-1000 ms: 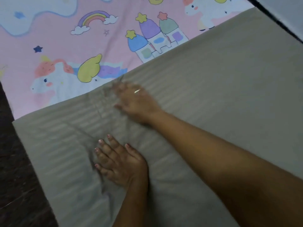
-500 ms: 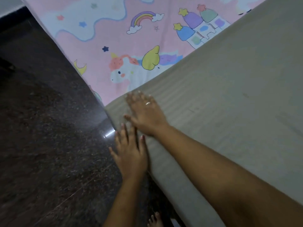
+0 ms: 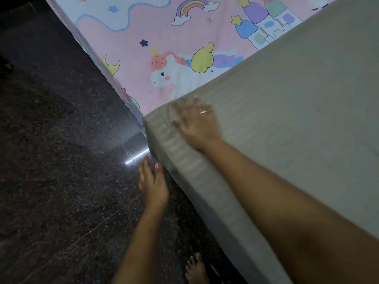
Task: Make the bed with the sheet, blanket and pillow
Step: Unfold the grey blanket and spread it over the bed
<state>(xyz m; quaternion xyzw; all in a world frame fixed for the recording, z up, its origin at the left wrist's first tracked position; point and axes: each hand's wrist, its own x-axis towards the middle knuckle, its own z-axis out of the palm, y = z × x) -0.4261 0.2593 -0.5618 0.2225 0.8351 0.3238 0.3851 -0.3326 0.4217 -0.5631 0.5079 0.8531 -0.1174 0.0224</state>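
Note:
A grey striped blanket (image 3: 287,111) covers the near part of the bed and hangs over its side. Beyond it lies the pink sheet (image 3: 164,37) printed with unicorns, a rainbow and castles. My right hand (image 3: 196,124), wearing a ring, lies flat with spread fingers on the blanket's corner at the bed edge. My left hand (image 3: 152,181) is off the bed, fingers straight, beside the hanging blanket side and above the floor. It holds nothing. No pillow is in view.
The dark speckled stone floor (image 3: 61,160) fills the left half, with a bright light reflection near the bed corner. My bare foot (image 3: 196,269) stands on the floor close to the bed side.
My left hand has slid off the blanket top and down beside the bed's side. My right hand has swept toward the blanket's corner. The view has swung left onto the floor.

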